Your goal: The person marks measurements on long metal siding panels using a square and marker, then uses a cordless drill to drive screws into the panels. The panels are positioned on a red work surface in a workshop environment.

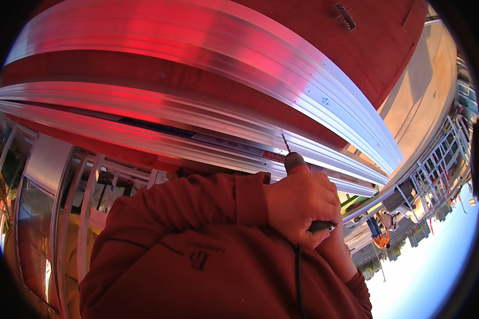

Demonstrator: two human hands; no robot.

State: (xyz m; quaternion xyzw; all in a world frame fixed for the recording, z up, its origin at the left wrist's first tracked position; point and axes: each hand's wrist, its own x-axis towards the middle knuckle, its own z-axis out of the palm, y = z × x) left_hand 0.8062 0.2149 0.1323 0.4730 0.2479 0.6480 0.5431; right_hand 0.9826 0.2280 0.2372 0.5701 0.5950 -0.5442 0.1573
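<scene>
left forearm [207,199] crosswise, left grip [302,204] curled round the drill [294,161]; right grip [333,243] mostly hidden, unclear.

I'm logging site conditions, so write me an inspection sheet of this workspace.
Surface: red top with a slot.
Job's things: long silver profiles laid side by side; drill with bit fitted, tip contact unclear.
Clutter: printed strip between the lower profiles.
Hands: left hand wrapped round the drill; right hand mostly hidden behind it, grip unclear.
Cables: black cable hanging below the hands.
Surroundings: metal frames to the left, person in orange farther off.
</scene>
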